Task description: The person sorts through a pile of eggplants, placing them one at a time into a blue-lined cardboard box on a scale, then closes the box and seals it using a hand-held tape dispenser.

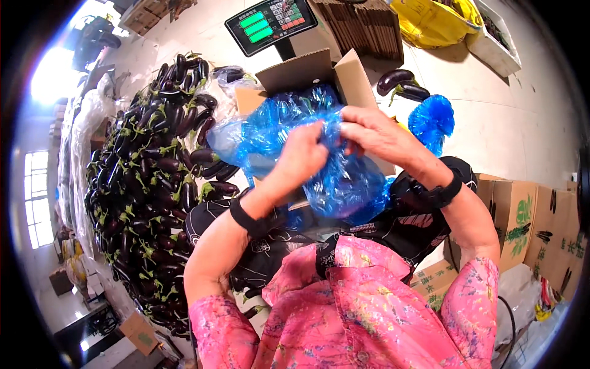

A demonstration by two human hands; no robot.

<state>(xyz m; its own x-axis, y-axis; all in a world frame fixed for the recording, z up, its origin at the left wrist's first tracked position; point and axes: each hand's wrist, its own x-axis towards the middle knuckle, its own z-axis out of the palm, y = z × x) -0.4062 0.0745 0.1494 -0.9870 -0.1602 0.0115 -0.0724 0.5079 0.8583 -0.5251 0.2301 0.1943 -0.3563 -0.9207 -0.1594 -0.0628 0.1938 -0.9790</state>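
Around the centre of the frame, blue plastic film [341, 184] spills over an open carton [359, 80], directly beneath both hands. The left hand [303, 152] clenches it, the right hand [376, 132] pinches it. Looks light, limp, slippery and tearable to me; bunched folds should grip best.

Pale tiled floor [470, 85], heaped eggplants [138, 197] (glossy, dark), separate eggplant pair [394, 79]

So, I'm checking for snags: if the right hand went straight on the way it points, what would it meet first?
Probably the blue plastic bag right at the fingertips of the right hand. Beyond, perhaps the box's far flap, though depth is unclear.
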